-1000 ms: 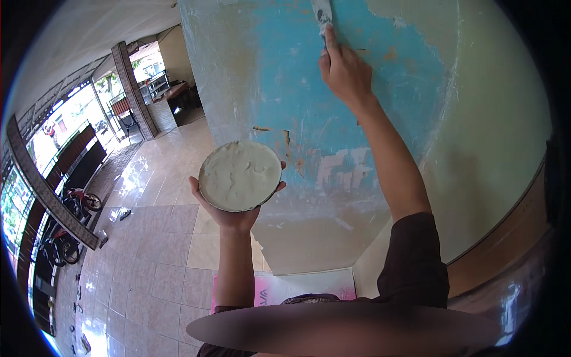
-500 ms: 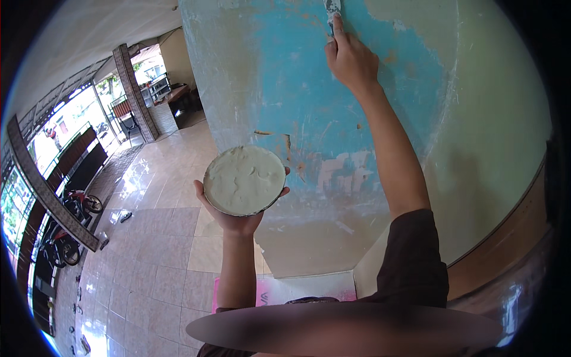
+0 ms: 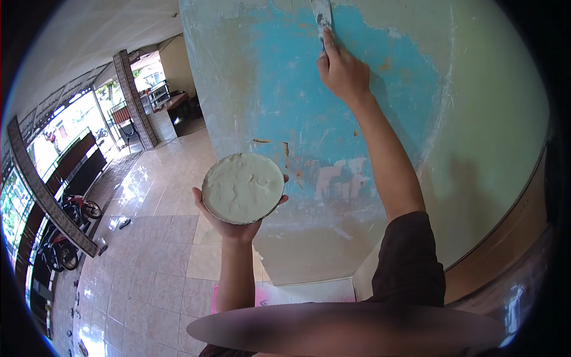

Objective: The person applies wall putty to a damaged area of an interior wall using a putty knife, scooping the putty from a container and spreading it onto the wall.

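In my left hand [image 3: 241, 231] rests a round container of pale grey-green putty [image 3: 242, 187], held from below with fingers around its far right side. The putty fills it to the rim, with a few ridges on its surface. My right hand [image 3: 346, 72] reaches up and grips a putty knife [image 3: 323, 21], index finger stretched along it. The knife's blade is against the upper wall, partly cut off by the top edge. The wall [image 3: 315, 101] has a bare blue patch with scratches, brownish spots and small holes, bordered by grey-green coating.
A pink and white board or box [image 3: 309, 293] lies at the foot of the wall. Tiled floor [image 3: 160, 256] stretches to the left, with scattered footwear and motorcycles [image 3: 62, 253] near a fence. A brown wooden edge [image 3: 499, 226] runs along the right. A pillar [image 3: 135, 95] stands farther back.
My right hand and the putty knife have shifted slightly left, with more blade showing. The container sits slightly lower in the picture, as the whole view has also shifted a little.
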Demonstrator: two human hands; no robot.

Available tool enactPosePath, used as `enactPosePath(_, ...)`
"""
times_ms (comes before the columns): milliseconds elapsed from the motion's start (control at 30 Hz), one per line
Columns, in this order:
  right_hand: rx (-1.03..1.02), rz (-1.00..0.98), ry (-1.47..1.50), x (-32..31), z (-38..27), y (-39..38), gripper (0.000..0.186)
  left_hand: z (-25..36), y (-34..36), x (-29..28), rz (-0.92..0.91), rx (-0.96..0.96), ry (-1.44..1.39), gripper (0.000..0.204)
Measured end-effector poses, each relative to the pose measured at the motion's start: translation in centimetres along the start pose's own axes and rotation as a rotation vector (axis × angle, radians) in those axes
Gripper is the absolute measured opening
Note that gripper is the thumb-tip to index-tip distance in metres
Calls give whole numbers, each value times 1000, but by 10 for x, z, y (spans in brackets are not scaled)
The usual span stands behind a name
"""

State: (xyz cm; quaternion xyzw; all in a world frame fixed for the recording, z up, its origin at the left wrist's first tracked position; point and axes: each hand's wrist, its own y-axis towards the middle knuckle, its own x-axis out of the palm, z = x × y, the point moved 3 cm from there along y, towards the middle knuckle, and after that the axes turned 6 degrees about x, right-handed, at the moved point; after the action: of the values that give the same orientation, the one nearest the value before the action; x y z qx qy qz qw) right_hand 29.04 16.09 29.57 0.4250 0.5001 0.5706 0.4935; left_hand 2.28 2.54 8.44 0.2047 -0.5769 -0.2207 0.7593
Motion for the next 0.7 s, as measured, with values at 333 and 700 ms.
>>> enactPosePath(333, 47, -88, 40, -1, -1, 4, 56, 1, -3, 2, -71, -28, -88, 115)
enactPosePath(700, 47, -101, 102, -1, -3, -5, 56, 1, -6, 2, -26, -23, -64, 117)
